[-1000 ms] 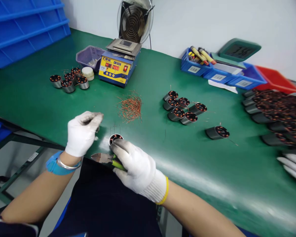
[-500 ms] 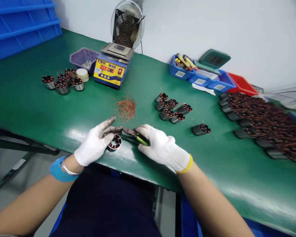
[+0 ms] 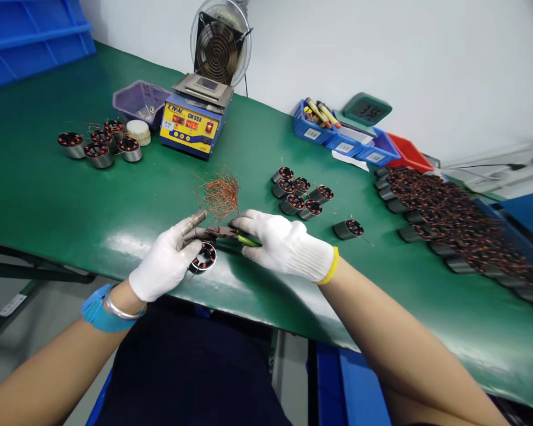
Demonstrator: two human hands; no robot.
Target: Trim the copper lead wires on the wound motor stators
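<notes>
My left hand (image 3: 166, 263), in a white glove with darkened fingertips, holds a motor stator (image 3: 210, 258) near the table's front edge. The stator is a metal ring with copper windings inside, its open face turned up; thumb and fingers close on its left side. My right hand (image 3: 284, 245), gloved with a yellow cuff, grips green-handled cutting pliers (image 3: 224, 232). Their dark jaws point left and lie just above the stator, beside my left fingertips. Whether the jaws hold a wire is too small to see. Just behind the pliers lies a pile of copper wire clippings (image 3: 222, 195).
Several stators (image 3: 292, 204) stand right of centre, one (image 3: 349, 229) apart. Others (image 3: 98, 155) stand left, by a purple bin (image 3: 128, 106) and a blue-yellow heating unit (image 3: 186, 127). A dense stator batch (image 3: 453, 219) fills the right side. Small blue bins (image 3: 311, 131) line the wall.
My right hand has brought the pliers left, so their jaws now reach over the stator by my left fingers. My left hand keeps its hold. The view has shifted slightly right.
</notes>
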